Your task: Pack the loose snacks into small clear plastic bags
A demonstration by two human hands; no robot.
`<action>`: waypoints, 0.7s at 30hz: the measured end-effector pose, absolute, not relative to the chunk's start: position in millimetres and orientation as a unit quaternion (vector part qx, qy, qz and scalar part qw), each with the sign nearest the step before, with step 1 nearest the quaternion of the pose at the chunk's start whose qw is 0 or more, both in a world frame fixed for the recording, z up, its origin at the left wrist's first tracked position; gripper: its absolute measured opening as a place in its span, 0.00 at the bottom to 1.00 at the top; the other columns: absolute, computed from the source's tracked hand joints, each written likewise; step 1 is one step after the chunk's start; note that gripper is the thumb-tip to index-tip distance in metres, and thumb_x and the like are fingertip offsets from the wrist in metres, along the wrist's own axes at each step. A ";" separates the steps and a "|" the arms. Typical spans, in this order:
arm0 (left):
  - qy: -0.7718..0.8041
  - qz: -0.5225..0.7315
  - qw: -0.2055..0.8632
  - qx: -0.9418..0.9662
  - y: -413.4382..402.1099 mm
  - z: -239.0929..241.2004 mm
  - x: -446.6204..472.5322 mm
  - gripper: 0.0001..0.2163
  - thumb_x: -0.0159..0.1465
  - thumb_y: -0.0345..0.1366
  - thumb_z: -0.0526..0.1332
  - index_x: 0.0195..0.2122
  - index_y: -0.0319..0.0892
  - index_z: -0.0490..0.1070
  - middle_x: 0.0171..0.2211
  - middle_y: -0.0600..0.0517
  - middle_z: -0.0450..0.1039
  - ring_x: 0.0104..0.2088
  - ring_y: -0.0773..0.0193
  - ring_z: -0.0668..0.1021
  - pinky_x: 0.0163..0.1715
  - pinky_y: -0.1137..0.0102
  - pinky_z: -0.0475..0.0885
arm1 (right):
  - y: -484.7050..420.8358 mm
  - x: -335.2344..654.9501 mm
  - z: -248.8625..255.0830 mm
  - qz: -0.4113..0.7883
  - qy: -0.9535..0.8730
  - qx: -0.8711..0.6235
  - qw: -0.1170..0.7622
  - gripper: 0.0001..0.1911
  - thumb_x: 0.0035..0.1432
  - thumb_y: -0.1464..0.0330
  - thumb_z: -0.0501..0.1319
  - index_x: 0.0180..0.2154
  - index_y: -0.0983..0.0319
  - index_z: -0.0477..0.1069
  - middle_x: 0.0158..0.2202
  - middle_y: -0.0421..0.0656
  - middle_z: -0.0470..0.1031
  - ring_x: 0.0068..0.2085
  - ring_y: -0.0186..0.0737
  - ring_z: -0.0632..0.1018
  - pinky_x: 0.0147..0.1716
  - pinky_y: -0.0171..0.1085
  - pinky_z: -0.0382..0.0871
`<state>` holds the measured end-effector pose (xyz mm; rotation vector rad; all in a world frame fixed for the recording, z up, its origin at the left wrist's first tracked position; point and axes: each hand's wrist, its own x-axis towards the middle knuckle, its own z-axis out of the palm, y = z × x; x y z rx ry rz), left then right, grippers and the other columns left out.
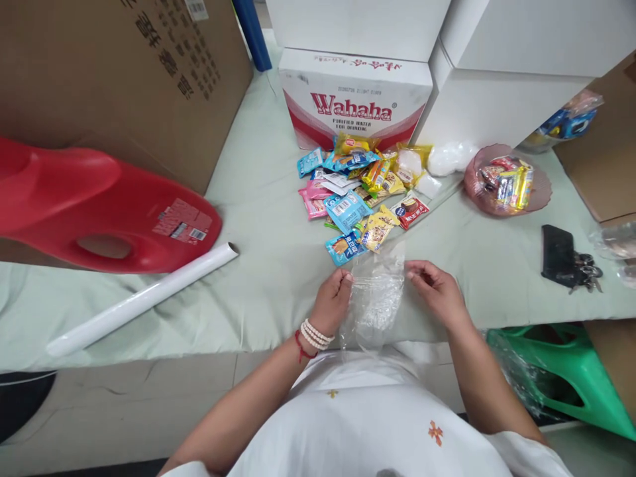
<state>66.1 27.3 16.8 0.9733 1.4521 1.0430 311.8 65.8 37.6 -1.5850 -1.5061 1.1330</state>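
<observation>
A clear plastic bag (375,305) hangs between my two hands at the front edge of the cloth-covered table (278,291). My left hand (334,299), with beaded bracelets at the wrist, pinches the bag's upper left edge. On the other side, my right hand (437,291) closes thumb and finger at the upper right corner of the bag. Just beyond the bag lies a heap of small wrapped snacks (348,211) in blue, yellow, pink and red packets. The bag is see-through, and no snack shows inside it.
A Wahaha carton (355,99) and white boxes (507,99) stand behind the snacks. To the right are a pink bowl of snacks (484,192), keys (586,273) and a green stool (571,377). A red plastic object (134,179), white roll (149,298) and brown carton (149,79) occupy the left.
</observation>
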 end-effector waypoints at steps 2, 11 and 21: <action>0.608 0.448 0.522 0.396 25.0 15.8 68.3 0.17 0.67 0.53 0.61 0.30 0.46 0.67 0.21 0.57 0.63 0.24 0.64 0.65 0.29 0.69 0.59 | 60.8 312.6 38.8 0.366 -0.575 -0.643 0.349 0.19 0.60 0.51 0.66 0.41 0.60 0.78 0.32 0.41 0.76 0.27 0.36 0.67 0.28 0.36 0.62; 0.583 0.453 0.545 0.397 20.0 18.9 76.1 0.19 0.68 0.58 0.59 0.34 0.47 0.68 0.20 0.58 0.63 0.21 0.64 0.65 0.27 0.68 0.60 | 42.6 249.1 29.8 0.551 -0.577 -0.544 0.262 0.15 0.58 0.54 0.68 0.37 0.60 0.77 0.27 0.38 0.73 0.27 0.36 0.70 0.29 0.35 0.63; 0.695 0.411 0.413 0.421 22.2 1.1 32.2 0.13 0.72 0.47 0.51 0.33 0.46 0.64 0.23 0.58 0.63 0.26 0.64 0.68 0.29 0.70 0.63 | 61.8 333.4 33.8 0.628 -0.362 -0.594 0.348 0.25 0.45 0.51 0.77 0.35 0.61 0.74 0.27 0.37 0.70 0.21 0.26 0.58 0.19 0.31 0.46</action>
